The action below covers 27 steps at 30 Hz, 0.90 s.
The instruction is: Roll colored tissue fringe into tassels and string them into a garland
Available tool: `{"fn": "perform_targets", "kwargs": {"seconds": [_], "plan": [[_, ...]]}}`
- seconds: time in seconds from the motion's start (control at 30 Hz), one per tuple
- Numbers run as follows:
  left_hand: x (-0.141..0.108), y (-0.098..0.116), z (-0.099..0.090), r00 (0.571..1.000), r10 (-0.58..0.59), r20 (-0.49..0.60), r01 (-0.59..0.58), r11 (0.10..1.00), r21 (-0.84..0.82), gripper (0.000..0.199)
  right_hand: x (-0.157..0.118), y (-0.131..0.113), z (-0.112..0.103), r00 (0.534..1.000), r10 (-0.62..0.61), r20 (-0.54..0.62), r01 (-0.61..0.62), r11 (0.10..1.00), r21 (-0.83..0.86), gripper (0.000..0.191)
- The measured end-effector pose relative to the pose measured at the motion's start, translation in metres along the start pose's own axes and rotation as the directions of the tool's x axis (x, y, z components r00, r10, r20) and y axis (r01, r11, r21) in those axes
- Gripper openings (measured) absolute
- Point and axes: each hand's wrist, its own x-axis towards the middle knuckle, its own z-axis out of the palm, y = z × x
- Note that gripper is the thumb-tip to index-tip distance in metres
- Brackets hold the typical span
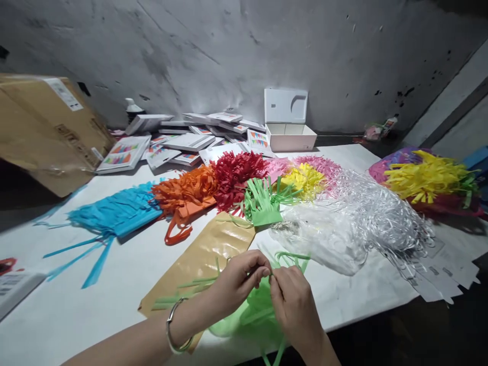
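My left hand (243,280), with a bangle on its wrist, pinches at the top of a light green tissue paper tassel (261,307). Thumb and fingers of my right hand (296,300) press together at the same spot, so the fingertips of both hands meet. The pinched part is mostly hidden between them. Green strips hang below the hands and spread to the left over a brown paper sheet (206,249). Just beyond lies a bundle of green fringed paper (263,206).
Blue (122,211), orange (186,190), red (240,173) and yellow fringe bundles (305,180) line the table. Silver strings (385,213) and a clear plastic bag (324,236) lie right. Behind are flat boxes (190,142), an open white box (292,137) and a carton (49,132).
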Motion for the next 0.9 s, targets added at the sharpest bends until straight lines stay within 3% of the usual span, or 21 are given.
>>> {"fn": "perform_targets", "kwargs": {"seconds": [0.23, 0.4, 0.63, 0.9], "plan": [[-0.024, 0.004, -0.008, 1.000, 0.011, -0.019, -0.011, 1.000, 0.001, 0.020, -0.006, -0.019, 0.010, 0.998, 0.067, -0.018, -0.067, 0.998, -0.003, 0.027], [-0.035, 0.003, -0.013, 0.998, -0.035, -0.046, 0.036, 0.999, 0.019, 0.019, -0.008, -0.029, 0.011, 0.999, -0.042, 0.024, 0.041, 0.999, 0.022, 0.027], [-0.048, 0.002, -0.015, 0.995, -0.098, 0.007, 0.097, 0.979, -0.179, 0.015, -0.011, -0.036, 0.010, 0.997, -0.032, 0.065, 0.028, 0.998, 0.060, 0.028], [-0.059, -0.002, -0.019, 0.985, -0.151, -0.079, 0.127, 0.958, -0.259, 0.011, -0.020, -0.039, 0.010, 0.990, 0.084, 0.115, -0.113, 0.957, 0.269, 0.012]]}}
